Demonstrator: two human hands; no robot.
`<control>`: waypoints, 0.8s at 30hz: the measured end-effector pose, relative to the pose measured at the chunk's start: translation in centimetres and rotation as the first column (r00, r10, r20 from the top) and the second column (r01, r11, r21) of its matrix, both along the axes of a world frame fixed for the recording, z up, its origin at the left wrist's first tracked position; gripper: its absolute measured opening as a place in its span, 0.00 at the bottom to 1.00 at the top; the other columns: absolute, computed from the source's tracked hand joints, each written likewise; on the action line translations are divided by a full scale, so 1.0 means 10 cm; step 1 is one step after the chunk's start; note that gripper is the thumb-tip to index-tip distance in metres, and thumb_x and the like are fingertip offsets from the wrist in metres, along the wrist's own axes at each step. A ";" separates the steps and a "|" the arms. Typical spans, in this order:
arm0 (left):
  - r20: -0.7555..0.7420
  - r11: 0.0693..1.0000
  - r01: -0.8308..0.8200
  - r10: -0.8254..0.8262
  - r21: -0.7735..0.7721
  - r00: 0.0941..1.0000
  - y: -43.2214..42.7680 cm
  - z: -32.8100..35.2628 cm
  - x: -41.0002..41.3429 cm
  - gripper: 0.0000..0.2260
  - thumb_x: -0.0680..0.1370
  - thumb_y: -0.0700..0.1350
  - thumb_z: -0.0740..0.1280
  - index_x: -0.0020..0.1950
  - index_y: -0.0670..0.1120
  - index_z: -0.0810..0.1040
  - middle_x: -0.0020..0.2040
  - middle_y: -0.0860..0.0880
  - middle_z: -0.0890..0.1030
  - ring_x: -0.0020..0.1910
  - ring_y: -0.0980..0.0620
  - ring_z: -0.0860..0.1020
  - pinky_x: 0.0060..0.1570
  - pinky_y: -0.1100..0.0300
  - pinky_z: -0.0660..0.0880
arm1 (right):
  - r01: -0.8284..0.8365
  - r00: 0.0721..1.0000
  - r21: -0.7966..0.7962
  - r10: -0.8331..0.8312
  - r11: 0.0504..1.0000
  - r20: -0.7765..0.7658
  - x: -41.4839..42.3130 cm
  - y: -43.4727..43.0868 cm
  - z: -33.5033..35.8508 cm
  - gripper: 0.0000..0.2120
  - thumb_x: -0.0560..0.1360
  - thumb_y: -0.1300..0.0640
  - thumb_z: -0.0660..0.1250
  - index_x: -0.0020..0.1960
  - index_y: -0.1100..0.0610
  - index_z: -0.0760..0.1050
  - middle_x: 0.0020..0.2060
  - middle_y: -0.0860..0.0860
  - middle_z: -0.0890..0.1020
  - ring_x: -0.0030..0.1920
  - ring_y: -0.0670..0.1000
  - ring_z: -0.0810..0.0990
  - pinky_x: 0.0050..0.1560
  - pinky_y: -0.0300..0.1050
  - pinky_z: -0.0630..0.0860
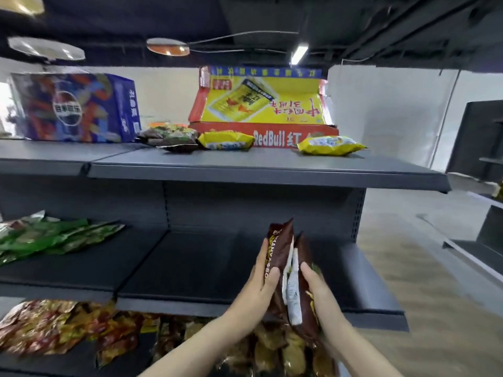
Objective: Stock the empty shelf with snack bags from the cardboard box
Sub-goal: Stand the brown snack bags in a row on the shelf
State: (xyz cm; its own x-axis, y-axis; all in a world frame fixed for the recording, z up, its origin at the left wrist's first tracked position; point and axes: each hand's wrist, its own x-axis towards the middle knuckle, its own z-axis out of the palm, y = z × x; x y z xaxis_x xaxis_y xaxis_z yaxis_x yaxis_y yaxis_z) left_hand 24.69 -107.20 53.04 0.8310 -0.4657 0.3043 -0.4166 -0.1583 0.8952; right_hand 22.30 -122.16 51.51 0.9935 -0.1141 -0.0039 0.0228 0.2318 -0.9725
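Two brown snack bags (283, 248) stand on edge between my hands, just in front of the bare dark grey middle shelf (196, 265). My left hand (262, 284) grips the left bag, thumb across its front. My right hand (317, 288) grips the right bag, whose white back label faces me. The cardboard box is not in view.
Green bags (54, 235) lie on the middle shelf's left section. The top shelf (245, 170) carries a Pepsi carton (79, 107), a Red Bull tray (261, 115) and yellow and brown bags (330, 145). Brown and gold bags (54, 327) fill the bottom shelf. An aisle floor (424, 268) opens at right.
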 end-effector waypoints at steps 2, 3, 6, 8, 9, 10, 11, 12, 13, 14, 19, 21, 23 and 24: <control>-0.061 0.997 0.075 -0.075 0.003 0.995 0.19 0.07 0.11 0.30 0.69 0.75 0.52 0.63 0.80 0.36 0.72 0.73 0.46 0.75 0.63 0.51 0.76 0.53 0.52 | 0.010 1.000 -0.071 -0.008 0.997 0.021 0.17 0.19 0.10 0.44 0.61 0.29 0.71 0.70 0.49 0.68 0.60 0.49 0.80 0.61 0.51 0.79 0.68 0.55 0.70; -0.097 0.994 0.107 -0.107 0.002 0.990 0.30 0.10 0.18 0.32 0.68 0.75 0.54 0.61 0.80 0.35 0.73 0.71 0.46 0.75 0.62 0.52 0.75 0.54 0.53 | 0.018 1.000 -0.125 -0.017 0.992 0.010 0.26 0.27 0.14 0.44 0.61 0.29 0.69 0.71 0.48 0.66 0.58 0.46 0.80 0.58 0.48 0.80 0.65 0.51 0.72; -0.201 0.981 0.194 -0.188 0.009 0.961 0.67 0.12 0.44 0.39 0.69 0.71 0.62 0.61 0.78 0.31 0.74 0.65 0.49 0.73 0.61 0.58 0.73 0.55 0.60 | -0.075 0.995 -0.315 0.051 0.946 -0.085 0.54 0.54 0.24 0.45 0.59 0.27 0.62 0.73 0.40 0.57 0.51 0.38 0.75 0.49 0.40 0.76 0.52 0.42 0.72; -0.278 0.975 0.219 -0.202 0.031 0.939 0.95 0.11 0.66 0.42 0.70 0.68 0.65 0.64 0.77 0.32 0.73 0.67 0.56 0.70 0.60 0.65 0.67 0.52 0.70 | -0.152 0.984 -0.394 0.101 0.907 -0.146 0.72 0.77 0.29 0.43 0.61 0.25 0.61 0.72 0.34 0.52 0.49 0.34 0.72 0.47 0.37 0.73 0.44 0.36 0.70; -0.307 0.973 0.227 -0.203 0.045 0.930 1.09 0.11 0.77 0.41 0.70 0.67 0.66 0.65 0.78 0.34 0.70 0.68 0.60 0.67 0.60 0.70 0.62 0.53 0.75 | -0.163 0.982 -0.411 0.106 0.897 -0.158 0.81 0.88 0.30 0.40 0.65 0.27 0.61 0.72 0.34 0.52 0.49 0.34 0.71 0.46 0.37 0.72 0.42 0.35 0.69; -0.315 0.970 0.236 -0.207 0.058 0.926 1.22 0.11 0.90 0.41 0.70 0.67 0.67 0.65 0.78 0.36 0.68 0.70 0.63 0.65 0.61 0.72 0.58 0.54 0.77 | -0.164 0.980 -0.413 0.102 0.896 -0.168 0.92 0.97 0.29 0.37 0.68 0.28 0.62 0.72 0.35 0.53 0.49 0.35 0.71 0.46 0.38 0.73 0.42 0.36 0.69; -0.300 0.968 0.240 -0.210 0.067 0.930 1.34 0.11 1.02 0.39 0.71 0.65 0.67 0.66 0.78 0.37 0.68 0.71 0.63 0.66 0.62 0.72 0.59 0.56 0.75 | -0.154 0.981 -0.403 0.092 0.902 -0.170 1.03 1.08 0.28 0.33 0.70 0.30 0.62 0.70 0.36 0.56 0.49 0.35 0.72 0.47 0.38 0.73 0.42 0.36 0.69; -0.269 0.968 0.241 -0.215 0.066 0.939 1.44 0.11 1.16 0.38 0.72 0.64 0.67 0.67 0.78 0.39 0.69 0.72 0.62 0.68 0.65 0.68 0.64 0.58 0.72 | -0.132 0.984 -0.382 0.074 0.915 -0.163 1.13 1.19 0.27 0.29 0.70 0.32 0.63 0.68 0.36 0.60 0.49 0.35 0.73 0.47 0.38 0.74 0.41 0.36 0.69; -0.234 0.970 0.238 -0.218 0.060 0.948 1.52 0.11 1.30 0.38 0.73 0.62 0.67 0.68 0.76 0.41 0.69 0.73 0.60 0.69 0.69 0.64 0.67 0.60 0.67 | -0.108 0.986 -0.353 0.055 0.929 -0.155 1.23 1.29 0.26 0.26 0.71 0.33 0.64 0.66 0.37 0.62 0.49 0.35 0.74 0.47 0.38 0.74 0.40 0.36 0.70; -0.205 0.973 0.222 -0.206 0.056 0.957 1.59 0.11 1.45 0.38 0.73 0.61 0.68 0.71 0.73 0.43 0.69 0.73 0.61 0.68 0.71 0.63 0.68 0.63 0.65 | -0.078 0.988 -0.315 0.033 0.946 -0.148 1.35 1.37 0.25 0.26 0.71 0.35 0.66 0.65 0.39 0.64 0.50 0.37 0.76 0.48 0.39 0.76 0.41 0.37 0.72; -0.139 0.997 -0.079 0.082 0.028 0.987 1.85 -0.03 2.14 0.40 0.73 0.54 0.69 0.73 0.69 0.45 0.69 0.62 0.68 0.68 0.59 0.69 0.68 0.55 0.68 | 0.111 0.980 -0.104 -0.126 0.988 -0.151 1.93 1.69 0.09 0.27 0.75 0.45 0.68 0.71 0.49 0.66 0.54 0.51 0.79 0.51 0.52 0.80 0.48 0.46 0.76; -0.054 0.962 -0.254 0.260 0.096 0.964 1.94 -0.09 2.38 0.39 0.73 0.56 0.68 0.70 0.73 0.42 0.69 0.57 0.65 0.61 0.58 0.70 0.65 0.56 0.67 | 0.124 0.977 -0.100 -0.139 0.987 -0.161 2.08 1.75 0.03 0.30 0.73 0.42 0.68 0.71 0.47 0.64 0.59 0.52 0.78 0.56 0.54 0.79 0.56 0.50 0.76; -0.006 0.925 -0.355 0.359 0.136 0.933 1.98 -0.16 2.59 0.39 0.74 0.57 0.66 0.67 0.77 0.38 0.63 0.53 0.64 0.51 0.57 0.71 0.56 0.59 0.67 | 0.146 0.973 -0.077 -0.158 0.986 -0.169 2.19 1.77 -0.03 0.32 0.71 0.40 0.68 0.72 0.46 0.64 0.62 0.53 0.77 0.59 0.55 0.78 0.60 0.53 0.75; 0.012 0.908 -0.388 0.391 0.157 0.920 1.98 -0.20 2.68 0.39 0.74 0.57 0.66 0.66 0.77 0.36 0.61 0.52 0.64 0.49 0.56 0.72 0.54 0.59 0.68 | 0.156 0.972 -0.055 -0.163 0.986 -0.171 2.22 1.78 -0.05 0.32 0.71 0.41 0.68 0.72 0.46 0.65 0.61 0.53 0.78 0.58 0.55 0.79 0.57 0.52 0.76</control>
State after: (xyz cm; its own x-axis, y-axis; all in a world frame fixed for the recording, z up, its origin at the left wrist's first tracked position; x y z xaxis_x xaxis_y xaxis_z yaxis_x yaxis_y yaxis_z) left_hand 51.51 -87.37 51.02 0.9606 -0.1439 0.2376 -0.2772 -0.4402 0.8540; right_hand 44.53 -104.40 50.96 0.9467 -0.2750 -0.1679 -0.1147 0.1993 -0.9732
